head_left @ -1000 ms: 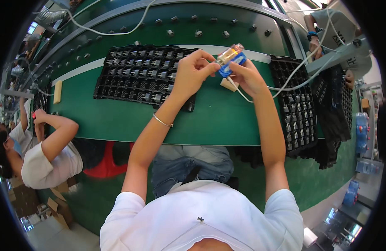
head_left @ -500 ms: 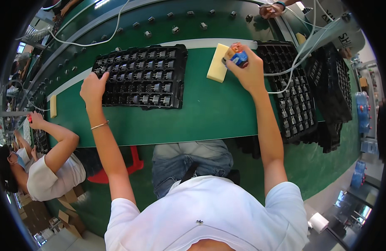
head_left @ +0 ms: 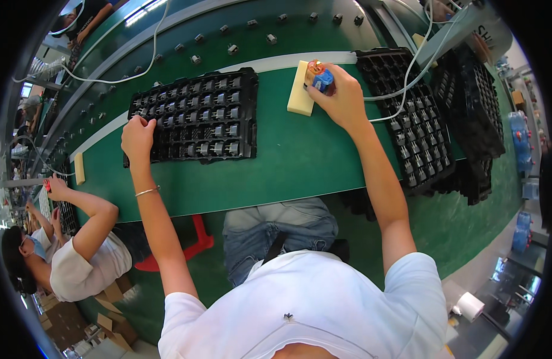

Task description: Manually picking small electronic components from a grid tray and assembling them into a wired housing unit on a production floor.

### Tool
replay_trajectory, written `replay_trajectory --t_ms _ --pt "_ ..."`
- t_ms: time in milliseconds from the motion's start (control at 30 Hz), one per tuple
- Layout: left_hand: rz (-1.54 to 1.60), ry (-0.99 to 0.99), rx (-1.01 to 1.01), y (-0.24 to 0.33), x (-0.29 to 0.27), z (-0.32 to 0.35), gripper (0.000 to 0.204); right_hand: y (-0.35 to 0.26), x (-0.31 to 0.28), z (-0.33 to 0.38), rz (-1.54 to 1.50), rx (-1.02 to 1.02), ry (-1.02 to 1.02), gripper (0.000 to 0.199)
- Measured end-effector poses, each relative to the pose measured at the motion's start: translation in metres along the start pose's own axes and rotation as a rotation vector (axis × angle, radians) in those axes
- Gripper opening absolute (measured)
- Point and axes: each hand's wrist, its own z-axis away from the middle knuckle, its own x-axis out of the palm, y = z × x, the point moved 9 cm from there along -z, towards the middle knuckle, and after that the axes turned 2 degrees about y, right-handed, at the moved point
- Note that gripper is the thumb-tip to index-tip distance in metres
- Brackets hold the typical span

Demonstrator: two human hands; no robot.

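My left hand is closed at the left edge of a black plastic tray. Its thumb and fingers are drawn together beside the small pinned parts there; whether it pinches one is hidden. Rows of small grey parts with metal pins fill much of this tray, and some pockets in its lower rows have none. My right hand grips a small rounded blue-and-orange object, whose kind I cannot make out. It is held over the right side of a pale yellow foam block on the green table.
A second black tray with pinned parts lies at the right, crossed by white cables. Black trays are stacked beyond it. Loose parts dot the far belt. A co-worker sits at the left near a red stool.
My view has shifted a little. My left thumb and fingers have drawn closer together. My right hand still holds the blue-and-orange object by the foam block. Another person's hand at the far right has left view.
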Motion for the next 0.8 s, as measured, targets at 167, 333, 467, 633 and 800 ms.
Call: replay_trajectory --t_ms 167,333,467,633,800 --pt "-0.060 0.038 -0.012 0.001 0.001 -0.003 0.031 0.004 0.001 0.000 -0.001 0.008 -0.003 0.034" --pt "-0.085 0.123 0.071 0.000 -0.006 -0.002 0.029 0.002 0.005 0.000 -0.006 0.016 -0.017 0.049" --pt "0.299 0.156 0.081 0.023 -0.035 -0.003 0.024 0.007 0.002 0.001 0.041 -0.008 -0.002 0.049" --pt "1.537 -0.135 0.150 0.106 -0.036 0.014 0.022 0.005 0.001 -0.001 0.018 0.036 -0.040 0.048" --pt "2.121 -0.529 0.225 0.190 -0.018 0.028 0.030 0.002 0.005 -0.007 0.029 0.007 -0.031 0.049"
